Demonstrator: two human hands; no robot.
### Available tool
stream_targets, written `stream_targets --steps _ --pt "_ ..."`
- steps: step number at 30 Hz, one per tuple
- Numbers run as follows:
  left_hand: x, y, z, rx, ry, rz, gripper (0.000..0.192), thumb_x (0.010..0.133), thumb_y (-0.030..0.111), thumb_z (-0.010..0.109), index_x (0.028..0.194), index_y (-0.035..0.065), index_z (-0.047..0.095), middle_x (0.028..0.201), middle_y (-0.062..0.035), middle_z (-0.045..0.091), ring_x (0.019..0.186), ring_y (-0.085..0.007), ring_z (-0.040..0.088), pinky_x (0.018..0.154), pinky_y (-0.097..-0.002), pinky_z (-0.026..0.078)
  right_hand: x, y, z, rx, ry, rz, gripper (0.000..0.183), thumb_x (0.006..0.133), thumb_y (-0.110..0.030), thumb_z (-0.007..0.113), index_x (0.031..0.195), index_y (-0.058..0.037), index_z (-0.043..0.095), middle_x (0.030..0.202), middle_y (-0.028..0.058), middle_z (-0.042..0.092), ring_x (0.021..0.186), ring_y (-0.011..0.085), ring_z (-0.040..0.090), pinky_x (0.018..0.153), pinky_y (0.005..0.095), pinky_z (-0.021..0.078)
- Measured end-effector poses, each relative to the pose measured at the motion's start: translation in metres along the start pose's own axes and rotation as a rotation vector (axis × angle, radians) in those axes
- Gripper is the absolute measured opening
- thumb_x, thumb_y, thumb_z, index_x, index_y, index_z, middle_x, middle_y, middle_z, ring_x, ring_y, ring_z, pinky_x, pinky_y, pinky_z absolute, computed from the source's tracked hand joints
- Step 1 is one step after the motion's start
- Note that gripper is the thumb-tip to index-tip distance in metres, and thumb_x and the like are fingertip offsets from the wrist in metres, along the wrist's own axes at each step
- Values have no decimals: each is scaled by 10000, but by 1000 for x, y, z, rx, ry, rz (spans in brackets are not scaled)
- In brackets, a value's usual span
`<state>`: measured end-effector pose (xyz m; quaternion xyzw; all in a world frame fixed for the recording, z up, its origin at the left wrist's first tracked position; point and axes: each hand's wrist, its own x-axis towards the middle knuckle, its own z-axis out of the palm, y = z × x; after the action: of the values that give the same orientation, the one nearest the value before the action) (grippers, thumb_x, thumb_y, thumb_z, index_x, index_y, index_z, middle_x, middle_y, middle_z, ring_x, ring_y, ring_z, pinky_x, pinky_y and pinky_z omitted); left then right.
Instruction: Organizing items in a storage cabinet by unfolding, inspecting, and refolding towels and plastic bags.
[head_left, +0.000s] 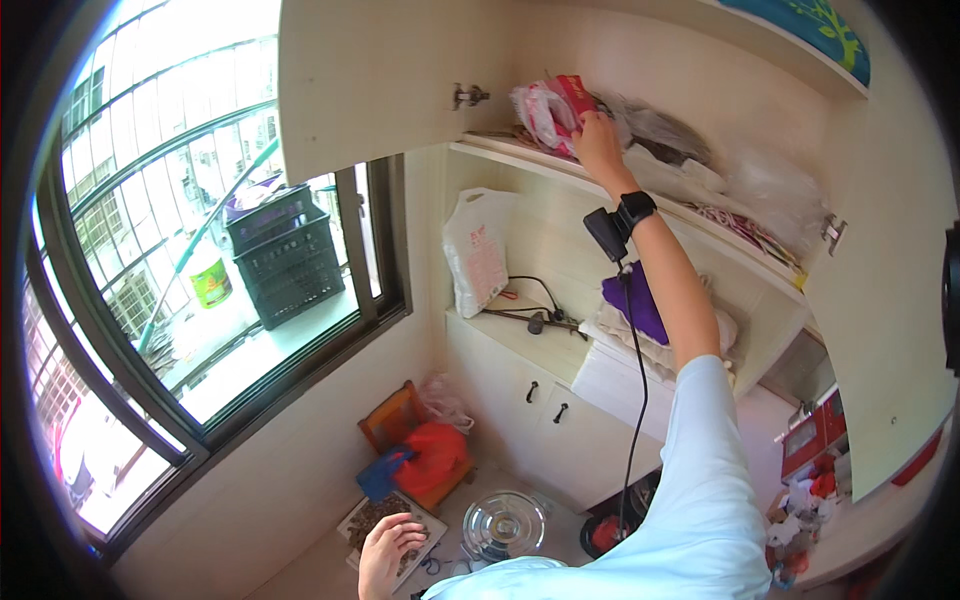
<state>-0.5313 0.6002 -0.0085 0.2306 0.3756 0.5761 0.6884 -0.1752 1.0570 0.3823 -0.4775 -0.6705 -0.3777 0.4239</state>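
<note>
My right hand (598, 146) reaches onto the upper shelf of an open wall cabinet, its fingers on a red packet (574, 96) beside a crumpled clear plastic bag (541, 109). Whether the fingers grip the packet is hard to tell. More plastic bags (664, 127) lie to the right of it on the same shelf. A black device with a cable is strapped to the right wrist. My left hand (390, 551) hangs low with curled fingers, holding nothing visible, above a tray of small brown pieces (367, 521) on the floor.
Cabinet doors (360, 82) stand open on both sides. The lower shelf holds a white plastic bag (476, 251) and purple cloth (637, 304). A wooden chair (397, 416) with red and blue bags and a glass lid (504, 525) are below. A window (217, 247) is at left.
</note>
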Motion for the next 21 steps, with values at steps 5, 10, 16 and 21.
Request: stream_targets --steps 5,10,16,21 --pt "-34 5 -3 -60 119 79 258 913 58 424 1130 -54 506 984 -206 620 883 -283 631 780 -368 518 12 -18 18 -160 -121 232 798 661 -451 758 1224 23 448 1186 204 527 1143 346 445 896 503 353" --pt "-78 21 23 26 218 179 360 947 198 504 1219 -37 484 1083 -125 601 972 -184 600 859 -283 478 10 -36 33 -166 -168 365 1087 612 -503 774 1378 60 247 1202 282 499 1169 394 424 947 554 264" --pt "-80 13 9 -16 209 225 356 944 189 505 1219 -36 487 1084 -126 606 966 -187 605 852 -282 481 7 -40 46 -321 -101 302 793 664 -377 747 1245 51 417 1092 245 559 1075 356 467 894 518 293" --pt "-78 11 9 8 243 189 366 947 193 494 1232 -36 476 1086 -126 606 970 -195 606 854 -288 481 6 -17 66 -439 -10 76 265 788 -220 595 943 -8 630 918 129 632 964 275 519 814 471 324"
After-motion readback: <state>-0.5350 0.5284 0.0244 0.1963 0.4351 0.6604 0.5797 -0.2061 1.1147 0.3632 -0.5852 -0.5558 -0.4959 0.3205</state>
